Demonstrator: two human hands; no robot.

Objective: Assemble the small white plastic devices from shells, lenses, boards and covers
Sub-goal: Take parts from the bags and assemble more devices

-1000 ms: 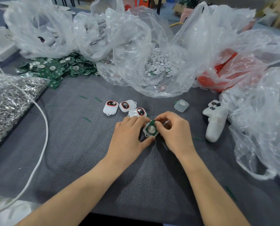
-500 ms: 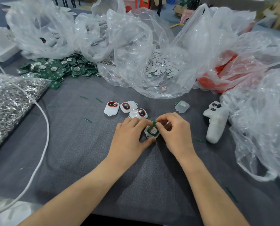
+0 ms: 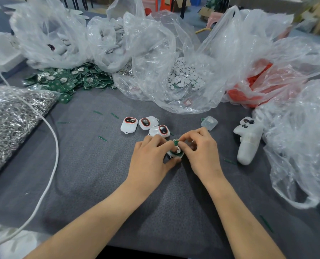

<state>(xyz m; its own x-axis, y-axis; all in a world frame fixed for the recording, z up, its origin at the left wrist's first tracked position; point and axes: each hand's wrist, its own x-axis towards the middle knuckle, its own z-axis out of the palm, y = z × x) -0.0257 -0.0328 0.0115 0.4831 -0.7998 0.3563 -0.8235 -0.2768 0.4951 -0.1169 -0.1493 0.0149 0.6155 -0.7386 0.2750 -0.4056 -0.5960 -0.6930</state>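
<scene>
Fingers of the left hand pinched the shell steady on the worktop so the right hand could, seemingly, press in the board.

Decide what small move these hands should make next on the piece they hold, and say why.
Probably press the green board down into the white shell: the left hand holds the shell, the right hand pinches the board, which seems to sit above the rim, and no cover is on.
</scene>
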